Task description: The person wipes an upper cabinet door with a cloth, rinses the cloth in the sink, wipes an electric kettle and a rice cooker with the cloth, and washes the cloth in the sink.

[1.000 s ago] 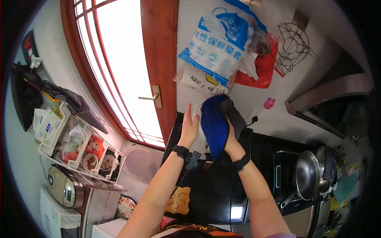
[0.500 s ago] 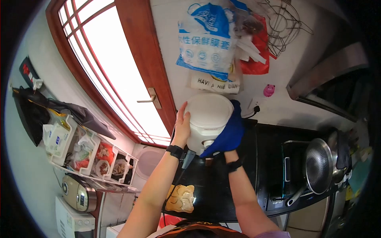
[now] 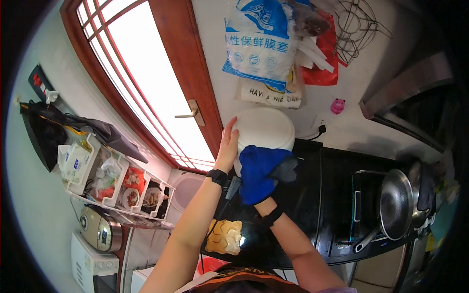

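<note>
A white countertop appliance with a round lid stands against the wall at the back of the black counter. My left hand rests flat along its left side, fingers stretched toward the lid. Across the appliance's front lies a blue cloth with a grey patch, draped over my right hand and moving with it; the fingers are hidden underneath. The cloth covers the front knob. A grey plug-like piece on a dark cord hangs beside my left wrist.
A yellowish scalloped dish sits near the counter's front edge. To the right are a frying pan and the stove. Plastic bags hang on the wall above. On the left are a door and a white storage rack.
My right hand has moved left with the blue cloth, from the appliance's right side across its front. My left hand stays on the left side. The view has shifted slightly.
</note>
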Available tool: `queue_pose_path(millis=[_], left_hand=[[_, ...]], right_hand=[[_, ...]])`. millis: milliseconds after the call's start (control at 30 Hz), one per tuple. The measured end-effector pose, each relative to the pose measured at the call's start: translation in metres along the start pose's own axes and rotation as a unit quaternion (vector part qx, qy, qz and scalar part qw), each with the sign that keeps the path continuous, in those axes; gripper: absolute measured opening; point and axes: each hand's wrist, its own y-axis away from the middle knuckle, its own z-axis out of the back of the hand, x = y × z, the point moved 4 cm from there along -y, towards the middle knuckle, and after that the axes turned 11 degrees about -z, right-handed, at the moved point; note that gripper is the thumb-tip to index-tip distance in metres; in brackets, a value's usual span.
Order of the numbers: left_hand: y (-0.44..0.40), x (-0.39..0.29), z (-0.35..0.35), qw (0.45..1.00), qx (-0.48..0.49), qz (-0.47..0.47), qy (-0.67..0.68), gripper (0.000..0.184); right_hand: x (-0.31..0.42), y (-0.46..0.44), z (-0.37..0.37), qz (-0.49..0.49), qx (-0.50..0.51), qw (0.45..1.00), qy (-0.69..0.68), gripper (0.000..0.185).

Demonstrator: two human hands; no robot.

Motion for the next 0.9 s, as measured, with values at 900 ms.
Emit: queue_pose_path(millis=[900], left_hand=[[-0.003, 0.000, 0.003, 0.997, 0.051, -0.050, 0.005, 0.048]], right_hand=[[0.005, -0.016, 0.001, 0.085, -0.011, 0.995, 0.051, 0.036]])
